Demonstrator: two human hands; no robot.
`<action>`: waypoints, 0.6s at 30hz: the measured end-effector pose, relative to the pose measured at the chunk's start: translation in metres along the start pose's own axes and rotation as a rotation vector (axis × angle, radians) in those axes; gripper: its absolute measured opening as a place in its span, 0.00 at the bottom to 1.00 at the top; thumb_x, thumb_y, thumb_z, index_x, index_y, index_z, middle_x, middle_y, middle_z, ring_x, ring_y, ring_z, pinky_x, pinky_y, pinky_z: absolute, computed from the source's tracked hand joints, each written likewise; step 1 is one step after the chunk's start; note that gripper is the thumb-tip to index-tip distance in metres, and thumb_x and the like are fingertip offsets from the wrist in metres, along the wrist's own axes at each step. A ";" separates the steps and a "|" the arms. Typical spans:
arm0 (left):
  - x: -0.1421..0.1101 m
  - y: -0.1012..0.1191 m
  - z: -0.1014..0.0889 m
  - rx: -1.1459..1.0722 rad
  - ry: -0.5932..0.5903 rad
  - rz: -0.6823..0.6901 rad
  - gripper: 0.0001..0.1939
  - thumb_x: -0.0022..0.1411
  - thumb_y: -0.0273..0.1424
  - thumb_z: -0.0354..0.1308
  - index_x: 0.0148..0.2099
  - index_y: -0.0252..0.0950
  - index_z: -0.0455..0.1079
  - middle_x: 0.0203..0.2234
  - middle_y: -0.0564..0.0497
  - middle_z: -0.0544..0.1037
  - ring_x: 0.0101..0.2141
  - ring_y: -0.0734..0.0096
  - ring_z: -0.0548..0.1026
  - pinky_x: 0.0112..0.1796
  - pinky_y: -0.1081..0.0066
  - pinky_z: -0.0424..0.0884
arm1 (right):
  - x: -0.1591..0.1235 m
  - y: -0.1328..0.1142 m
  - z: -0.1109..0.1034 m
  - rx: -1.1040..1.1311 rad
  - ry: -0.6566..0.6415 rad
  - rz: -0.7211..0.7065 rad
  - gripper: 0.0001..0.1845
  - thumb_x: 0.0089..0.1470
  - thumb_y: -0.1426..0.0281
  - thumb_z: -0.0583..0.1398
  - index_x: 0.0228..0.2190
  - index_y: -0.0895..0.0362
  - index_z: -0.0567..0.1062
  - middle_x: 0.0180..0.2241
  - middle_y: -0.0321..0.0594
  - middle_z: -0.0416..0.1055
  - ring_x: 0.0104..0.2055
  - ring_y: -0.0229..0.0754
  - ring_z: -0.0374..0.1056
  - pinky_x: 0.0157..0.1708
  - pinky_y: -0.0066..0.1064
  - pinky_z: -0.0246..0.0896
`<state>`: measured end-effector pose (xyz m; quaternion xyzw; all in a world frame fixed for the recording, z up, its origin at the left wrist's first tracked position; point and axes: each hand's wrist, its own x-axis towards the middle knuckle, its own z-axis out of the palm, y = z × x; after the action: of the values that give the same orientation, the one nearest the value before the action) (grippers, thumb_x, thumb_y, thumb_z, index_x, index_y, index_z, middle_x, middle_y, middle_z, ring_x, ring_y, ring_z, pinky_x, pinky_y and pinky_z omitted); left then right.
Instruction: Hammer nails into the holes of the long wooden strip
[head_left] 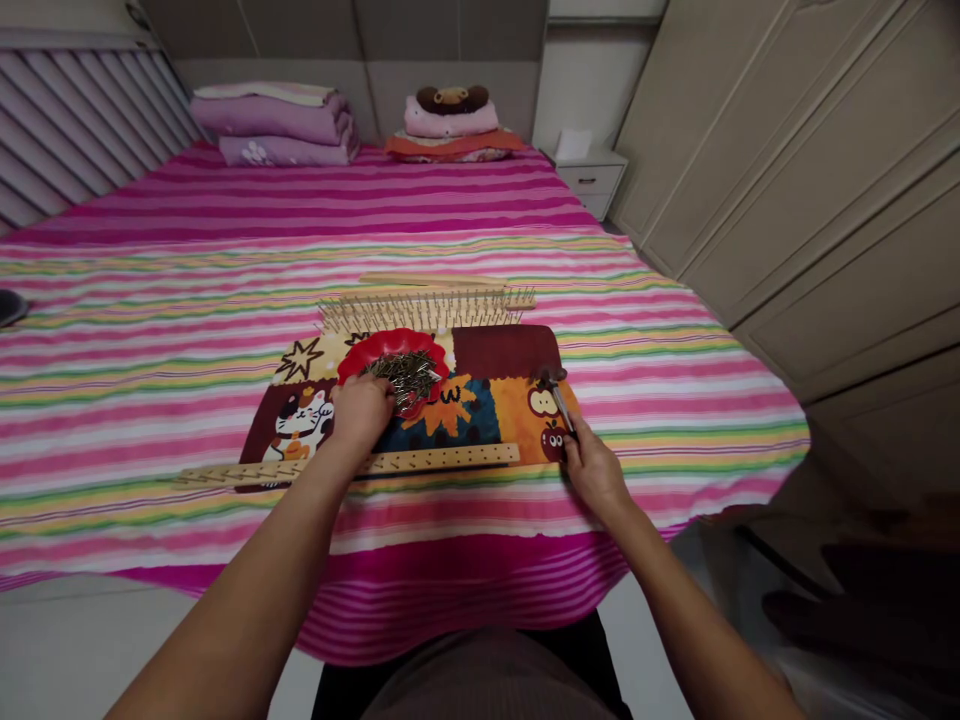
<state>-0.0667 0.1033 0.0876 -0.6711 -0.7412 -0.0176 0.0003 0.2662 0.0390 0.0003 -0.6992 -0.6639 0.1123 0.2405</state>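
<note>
My left hand point(364, 408) reaches into the left side of a red scalloped dish point(358, 358) heaped with nails point(412, 378). Its fingers are curled at the nails, and whatever they pinch is hidden. My right hand point(596, 468) grips the handle of a hammer point(558, 396), whose dark head rests over the right part of a patterned mat point(504, 352). In front of the dish lies a wooden strip point(442, 458) with a row of holes; nails stand in its left part, and my left forearm crosses over it.
Behind the mat lie wooden strips point(420, 312) bristling with upright nails, and a bare strip point(431, 280) beyond. All rest on a bed with a striped sheet point(675, 390). Folded purple blankets point(281, 125) and a pink stack point(450, 120) sit at the far end. A wardrobe point(810, 150) stands right.
</note>
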 end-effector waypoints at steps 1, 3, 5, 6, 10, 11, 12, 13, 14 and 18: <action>0.002 0.002 0.000 0.026 -0.009 -0.004 0.13 0.55 0.31 0.52 0.38 0.37 0.77 0.39 0.41 0.79 0.44 0.49 0.72 0.40 0.56 0.64 | 0.000 0.000 0.000 -0.001 -0.004 -0.001 0.26 0.59 0.67 0.50 0.58 0.57 0.66 0.39 0.46 0.77 0.37 0.48 0.73 0.34 0.34 0.67; 0.004 0.005 -0.001 0.062 -0.023 -0.005 0.14 0.54 0.30 0.51 0.38 0.37 0.77 0.39 0.40 0.79 0.44 0.48 0.73 0.41 0.55 0.64 | -0.001 -0.001 0.000 -0.006 -0.012 0.008 0.26 0.59 0.67 0.49 0.58 0.57 0.66 0.39 0.47 0.77 0.37 0.49 0.73 0.35 0.35 0.67; 0.006 0.005 -0.003 0.088 -0.058 -0.006 0.14 0.54 0.30 0.51 0.38 0.36 0.77 0.38 0.39 0.79 0.44 0.48 0.73 0.41 0.54 0.63 | -0.001 -0.002 0.001 -0.010 -0.023 0.025 0.27 0.60 0.67 0.49 0.58 0.59 0.65 0.39 0.48 0.77 0.38 0.49 0.73 0.35 0.35 0.67; 0.007 0.004 -0.004 0.100 -0.082 -0.007 0.14 0.54 0.30 0.51 0.37 0.36 0.77 0.38 0.38 0.79 0.44 0.48 0.74 0.42 0.54 0.64 | -0.001 -0.002 0.000 -0.010 -0.030 0.031 0.27 0.60 0.67 0.48 0.58 0.60 0.65 0.39 0.49 0.77 0.37 0.49 0.73 0.35 0.36 0.67; 0.009 0.001 -0.009 0.119 -0.179 0.003 0.13 0.55 0.31 0.51 0.38 0.35 0.76 0.38 0.38 0.80 0.44 0.47 0.75 0.41 0.57 0.65 | 0.000 -0.005 -0.001 0.012 -0.020 0.008 0.27 0.60 0.68 0.49 0.59 0.57 0.64 0.39 0.46 0.77 0.36 0.48 0.73 0.33 0.33 0.67; 0.009 0.001 -0.010 0.112 -0.194 0.006 0.13 0.55 0.31 0.51 0.38 0.35 0.75 0.38 0.38 0.80 0.44 0.48 0.75 0.41 0.58 0.65 | 0.000 -0.005 -0.002 0.017 -0.016 -0.001 0.27 0.59 0.69 0.49 0.59 0.56 0.64 0.39 0.45 0.77 0.36 0.47 0.73 0.33 0.33 0.66; 0.009 0.000 -0.011 0.100 -0.201 0.006 0.13 0.55 0.31 0.51 0.38 0.35 0.75 0.38 0.37 0.80 0.44 0.48 0.75 0.40 0.59 0.66 | 0.000 -0.005 -0.002 0.016 -0.013 -0.006 0.27 0.59 0.69 0.49 0.59 0.56 0.64 0.39 0.45 0.77 0.36 0.47 0.73 0.32 0.32 0.66; 0.008 -0.001 -0.012 0.081 -0.202 0.002 0.12 0.54 0.31 0.51 0.37 0.35 0.75 0.38 0.38 0.80 0.43 0.49 0.75 0.39 0.60 0.66 | 0.000 -0.006 -0.003 0.010 -0.013 -0.008 0.26 0.60 0.69 0.49 0.59 0.56 0.64 0.38 0.45 0.77 0.35 0.46 0.73 0.32 0.32 0.66; 0.007 -0.003 -0.013 0.052 -0.196 -0.005 0.11 0.54 0.31 0.52 0.36 0.35 0.74 0.37 0.39 0.80 0.42 0.50 0.76 0.39 0.62 0.66 | 0.000 -0.006 -0.003 0.000 -0.014 -0.007 0.26 0.60 0.69 0.50 0.59 0.56 0.64 0.37 0.45 0.77 0.34 0.46 0.73 0.31 0.32 0.66; 0.006 -0.016 -0.014 -0.260 -0.114 -0.069 0.05 0.52 0.31 0.55 0.30 0.38 0.71 0.26 0.48 0.78 0.32 0.62 0.75 0.34 0.68 0.66 | -0.001 -0.005 -0.001 -0.041 -0.009 -0.007 0.25 0.60 0.69 0.50 0.59 0.57 0.64 0.36 0.45 0.77 0.34 0.46 0.73 0.31 0.32 0.66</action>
<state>-0.0832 0.1068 0.1010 -0.6394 -0.7542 -0.0752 -0.1294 0.2625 0.0377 0.0032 -0.7012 -0.6694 0.1010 0.2235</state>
